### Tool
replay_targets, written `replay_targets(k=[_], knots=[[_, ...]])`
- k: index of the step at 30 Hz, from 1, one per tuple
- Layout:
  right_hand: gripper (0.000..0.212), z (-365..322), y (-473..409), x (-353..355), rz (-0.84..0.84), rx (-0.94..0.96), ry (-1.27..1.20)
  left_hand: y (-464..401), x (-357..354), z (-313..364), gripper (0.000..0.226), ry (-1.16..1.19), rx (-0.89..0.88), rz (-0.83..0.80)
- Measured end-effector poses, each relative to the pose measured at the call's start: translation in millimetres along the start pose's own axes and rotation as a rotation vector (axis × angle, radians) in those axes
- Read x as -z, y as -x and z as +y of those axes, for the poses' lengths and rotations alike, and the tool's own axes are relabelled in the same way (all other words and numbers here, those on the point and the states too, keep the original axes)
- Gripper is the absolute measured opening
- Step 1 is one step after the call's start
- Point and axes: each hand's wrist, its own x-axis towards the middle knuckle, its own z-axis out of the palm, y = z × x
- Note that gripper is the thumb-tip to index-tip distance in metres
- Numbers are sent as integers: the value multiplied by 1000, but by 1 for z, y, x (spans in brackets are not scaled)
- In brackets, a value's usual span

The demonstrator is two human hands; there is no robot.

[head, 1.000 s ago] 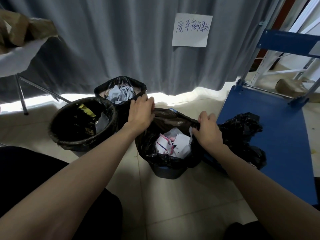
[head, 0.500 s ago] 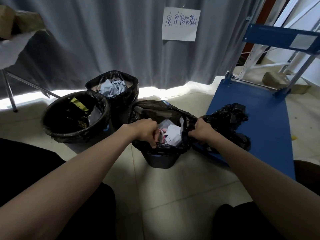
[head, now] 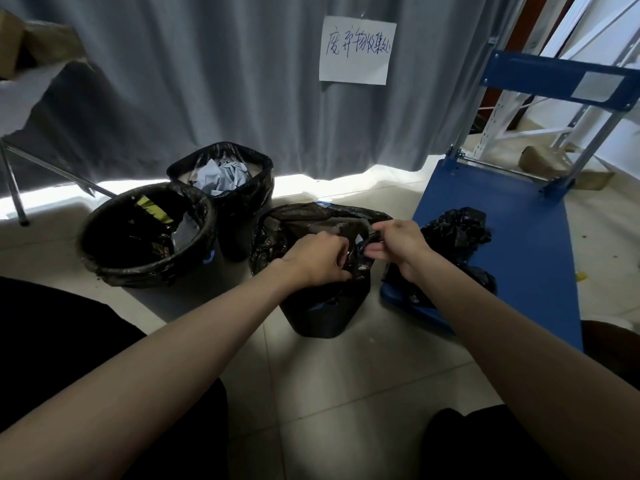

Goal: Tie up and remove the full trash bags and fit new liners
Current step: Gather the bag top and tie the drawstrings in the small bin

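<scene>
Three lined bins stand on the tiled floor. The nearest, a small bin, holds a black trash bag whose mouth is gathered over it. My left hand grips the near edge of that bag. Close beside it, my right hand pinches the bag's right edge; the two hands almost meet and the bag's contents are hidden. A round bin with a black liner stands at the left. Behind it a square bin holds crumpled blue-grey paper.
A blue platform cart stands to the right with a crumpled black bag at its near corner. A grey curtain with a handwritten paper sign hangs behind. A table leg stands far left. White shelving rises at the back right.
My hands moved from opposite sides of the bag's rim toward each other, pulling the edges together. The white paper inside, visible before, is now covered.
</scene>
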Motion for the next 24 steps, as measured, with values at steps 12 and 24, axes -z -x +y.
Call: replay_targets(k=[12,24], knots=[[10,-2,14,-2,-167,547,1217,-6,-5,-7,5,354,52,58],[15,-8,5,8,-162,526,1093,3,6,-24,35,-41,72,48]])
